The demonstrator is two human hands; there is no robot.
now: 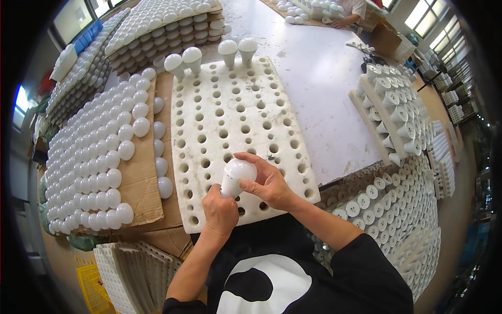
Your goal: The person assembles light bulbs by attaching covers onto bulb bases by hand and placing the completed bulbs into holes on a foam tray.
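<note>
A white light bulb [239,172] is held tilted between my two hands, above the near part of a white foam tray [209,111] full of round holes. Closed around the bulb's narrow base is my left hand [219,213]. My right hand [266,183] grips its rounded dome with thumb and fingers. The bulb's lower end is hidden inside the left hand. At the tray's far edge several finished-looking bulbs [192,58] stand upright, domes on top.
Rows of white domes [94,152] lie on cardboard [149,178] to the left, with taller stacks [167,31] behind. Trays of bulb bases [395,110] crowd the right. Spare foam trays [130,277] lean at lower left. Another person's hand [345,22] is at the far end.
</note>
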